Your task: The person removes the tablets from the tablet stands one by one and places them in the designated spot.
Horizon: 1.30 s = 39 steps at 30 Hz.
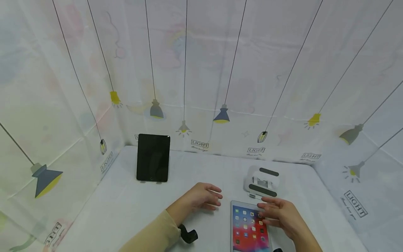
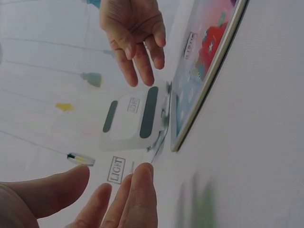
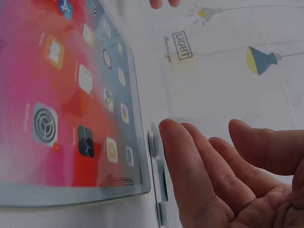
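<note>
2 hands, relaxed and released, lit tablet between them, nearer the right

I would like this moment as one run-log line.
left hand: holds nothing; right hand: holds nothing, near lit tablet; lit tablet: lies on table; white stand: beyond lit tablet; dark tablet: upright
</note>
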Each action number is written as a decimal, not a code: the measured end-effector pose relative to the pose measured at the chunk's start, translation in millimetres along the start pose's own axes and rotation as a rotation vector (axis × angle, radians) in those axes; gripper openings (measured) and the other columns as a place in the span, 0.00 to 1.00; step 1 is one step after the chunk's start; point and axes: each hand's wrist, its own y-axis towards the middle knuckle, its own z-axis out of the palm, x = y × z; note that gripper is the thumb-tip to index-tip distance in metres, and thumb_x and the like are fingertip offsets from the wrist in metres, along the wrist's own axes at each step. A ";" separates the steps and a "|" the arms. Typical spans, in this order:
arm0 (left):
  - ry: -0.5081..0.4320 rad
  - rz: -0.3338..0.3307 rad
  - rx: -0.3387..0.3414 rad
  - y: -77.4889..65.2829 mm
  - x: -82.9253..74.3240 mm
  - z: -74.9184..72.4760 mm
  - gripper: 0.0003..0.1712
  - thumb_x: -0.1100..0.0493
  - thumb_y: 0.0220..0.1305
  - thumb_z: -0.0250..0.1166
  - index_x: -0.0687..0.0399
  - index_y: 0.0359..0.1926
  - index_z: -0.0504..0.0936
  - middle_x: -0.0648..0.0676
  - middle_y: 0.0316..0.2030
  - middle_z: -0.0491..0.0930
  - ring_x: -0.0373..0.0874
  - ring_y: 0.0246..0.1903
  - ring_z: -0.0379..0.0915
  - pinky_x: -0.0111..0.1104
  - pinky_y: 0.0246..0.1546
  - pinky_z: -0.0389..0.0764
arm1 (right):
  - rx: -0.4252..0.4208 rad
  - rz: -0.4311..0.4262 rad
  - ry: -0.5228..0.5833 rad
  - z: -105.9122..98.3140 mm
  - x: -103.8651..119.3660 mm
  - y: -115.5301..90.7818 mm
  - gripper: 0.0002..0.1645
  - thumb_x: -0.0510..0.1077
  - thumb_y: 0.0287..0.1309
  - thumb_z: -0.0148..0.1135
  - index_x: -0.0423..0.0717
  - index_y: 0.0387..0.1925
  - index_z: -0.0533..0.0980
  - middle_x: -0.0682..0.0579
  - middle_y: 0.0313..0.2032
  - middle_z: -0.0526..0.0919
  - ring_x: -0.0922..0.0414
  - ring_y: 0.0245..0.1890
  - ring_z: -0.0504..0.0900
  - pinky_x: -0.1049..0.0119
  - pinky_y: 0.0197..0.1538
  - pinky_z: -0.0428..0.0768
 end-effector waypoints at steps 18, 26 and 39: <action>-0.029 0.074 -0.060 -29.9 -16.2 -75.9 0.28 0.67 0.69 0.67 0.63 0.70 0.78 0.68 0.66 0.82 0.50 0.51 0.91 0.41 0.52 0.92 | 0.161 -0.193 -0.048 42.4 44.2 12.4 0.34 0.44 0.77 0.64 0.34 0.76 0.67 0.34 0.66 0.83 0.44 0.56 0.92 0.50 0.54 0.91; -0.034 0.094 -0.109 -47.2 -19.7 -107.4 0.28 0.65 0.69 0.69 0.61 0.69 0.79 0.67 0.67 0.81 0.50 0.51 0.91 0.43 0.54 0.91 | 0.235 -0.226 0.001 68.2 54.8 27.5 0.36 0.42 0.76 0.64 0.35 0.78 0.65 0.32 0.68 0.81 0.44 0.56 0.91 0.49 0.54 0.91; -0.057 0.156 -0.136 -64.2 -27.5 -145.8 0.33 0.64 0.71 0.70 0.62 0.74 0.74 0.68 0.71 0.77 0.52 0.56 0.89 0.43 0.57 0.90 | 0.200 -0.226 0.047 105.5 70.0 49.8 0.31 0.38 0.74 0.66 0.41 0.74 0.72 0.35 0.66 0.84 0.41 0.56 0.91 0.48 0.49 0.92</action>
